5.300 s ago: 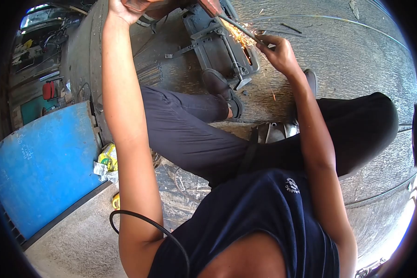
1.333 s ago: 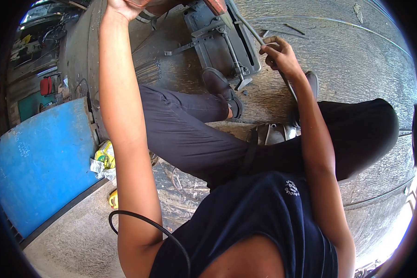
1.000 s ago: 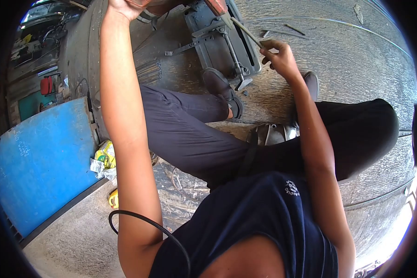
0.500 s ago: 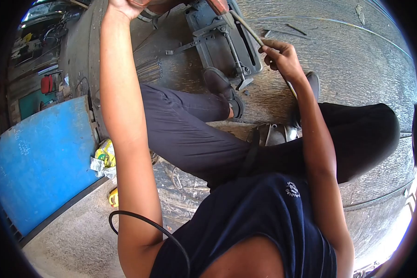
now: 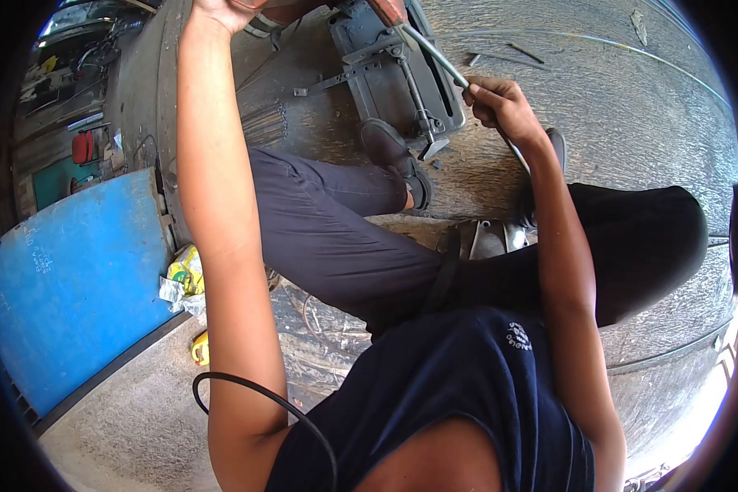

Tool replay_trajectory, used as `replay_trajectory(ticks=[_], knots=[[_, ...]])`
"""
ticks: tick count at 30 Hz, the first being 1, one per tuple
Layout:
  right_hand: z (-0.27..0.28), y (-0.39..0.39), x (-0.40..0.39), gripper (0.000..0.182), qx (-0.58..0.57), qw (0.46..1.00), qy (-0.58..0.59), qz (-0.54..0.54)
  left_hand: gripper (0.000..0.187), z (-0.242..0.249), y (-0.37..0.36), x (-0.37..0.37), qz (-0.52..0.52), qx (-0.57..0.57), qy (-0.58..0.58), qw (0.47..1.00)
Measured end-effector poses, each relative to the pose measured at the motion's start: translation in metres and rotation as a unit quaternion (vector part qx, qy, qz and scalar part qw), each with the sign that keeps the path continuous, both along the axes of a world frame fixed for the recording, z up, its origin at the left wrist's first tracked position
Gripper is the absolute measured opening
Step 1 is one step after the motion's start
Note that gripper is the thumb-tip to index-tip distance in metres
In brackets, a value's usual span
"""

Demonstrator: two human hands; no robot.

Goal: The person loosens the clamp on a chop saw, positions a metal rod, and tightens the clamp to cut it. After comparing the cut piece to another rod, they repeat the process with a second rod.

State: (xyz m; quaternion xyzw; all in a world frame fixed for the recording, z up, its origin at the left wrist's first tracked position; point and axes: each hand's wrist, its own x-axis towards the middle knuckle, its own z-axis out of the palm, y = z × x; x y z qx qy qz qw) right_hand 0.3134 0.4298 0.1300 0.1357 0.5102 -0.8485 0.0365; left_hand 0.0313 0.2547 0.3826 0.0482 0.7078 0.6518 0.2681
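Note:
At the top edge, my left hand [image 5: 224,11] is largely cut off beside a reddish tool body [image 5: 295,11]. Its fingers and whatever they hold are out of view. My right hand [image 5: 504,108] is closed around a thin, pale grey cable [image 5: 439,56]. That cable runs up to a red tapered end piece [image 5: 387,11] and continues down behind my right forearm. Below the tool lies a dark metal frame [image 5: 369,78] with a flat plate and a screw rod [image 5: 414,94], near my left shoe [image 5: 385,146].
A blue panel [image 5: 82,287] stands at left, with a yellow-and-white wrapper [image 5: 186,271] at its edge. Thin rods [image 5: 266,123] lie behind my left knee. Short dark strips [image 5: 512,59] rest on the textured floor [image 5: 631,115]. A black cable [image 5: 262,398] loops across my left upper arm.
My right hand has shifted slightly right and down with the cable, which now looks paler and a little more curved. My left arm has hardly moved.

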Motion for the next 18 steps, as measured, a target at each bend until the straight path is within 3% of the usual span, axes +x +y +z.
replay_trajectory(ticks=[6,11,16,18], knots=[[-0.006,0.009,-0.005,0.021,0.114,0.992,-0.021,-0.047,0.044,0.002,0.002,0.004,-0.031,0.025,-0.001,0.999],[-0.002,0.029,-0.010,0.034,0.367,0.926,-0.055,-0.073,0.042,0.002,-0.001,-0.002,-0.055,0.052,-0.026,0.997],[0.007,0.033,-0.014,0.033,0.428,0.896,-0.063,-0.100,0.042,0.003,-0.001,-0.016,-0.035,0.051,-0.039,0.997],[0.007,0.026,-0.016,0.031,0.488,0.860,-0.033,-0.145,0.044,0.003,-0.001,-0.015,-0.036,0.049,-0.022,0.998]])
